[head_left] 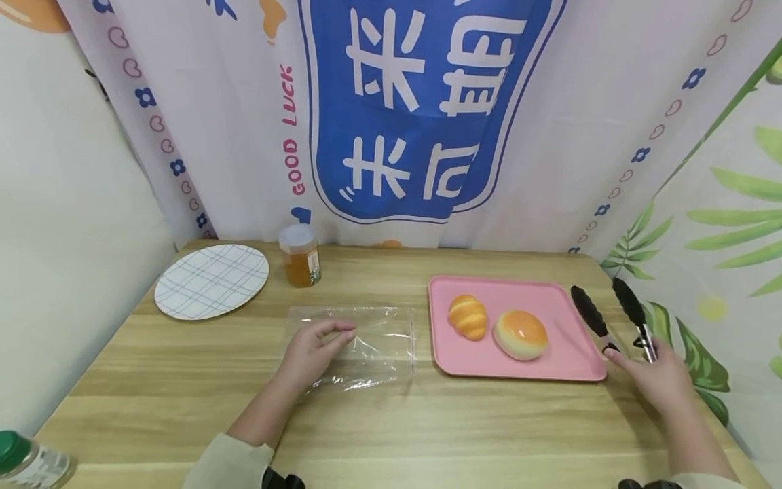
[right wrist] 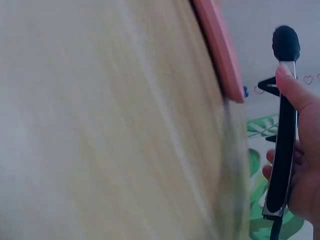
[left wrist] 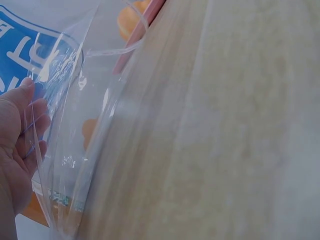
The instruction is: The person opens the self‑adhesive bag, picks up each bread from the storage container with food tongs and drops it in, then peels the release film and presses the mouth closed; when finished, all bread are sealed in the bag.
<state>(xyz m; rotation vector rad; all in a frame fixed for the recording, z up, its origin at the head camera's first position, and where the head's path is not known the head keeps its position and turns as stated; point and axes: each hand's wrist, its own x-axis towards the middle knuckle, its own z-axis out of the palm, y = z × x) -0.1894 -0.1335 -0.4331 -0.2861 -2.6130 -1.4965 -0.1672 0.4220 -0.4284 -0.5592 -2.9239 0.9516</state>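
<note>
My left hand (head_left: 314, 350) is at the left part of a clear plastic bag (head_left: 385, 346), its edge between thumb and fingers. In the left wrist view the fingers (left wrist: 39, 122) show through the film, and the bag (left wrist: 75, 125) stands up from the table. At the right my right hand (head_left: 662, 377) grips black-tipped metal tongs (head_left: 644, 333), their arms spread apart beside a pink tray (head_left: 507, 288). A croissant (head_left: 468, 317) and a round bun (head_left: 521, 335) lie on the tray. In the right wrist view the thumb lies along the tongs (right wrist: 285, 150).
A jar of amber contents (head_left: 301, 258) with a pale lid stands at the back. Left of it lies a white checked oval plate or mat (head_left: 212, 282). A green-capped jar (head_left: 33, 462) is at the front left. A printed curtain (head_left: 244, 136) hangs behind the wooden table (head_left: 427, 435).
</note>
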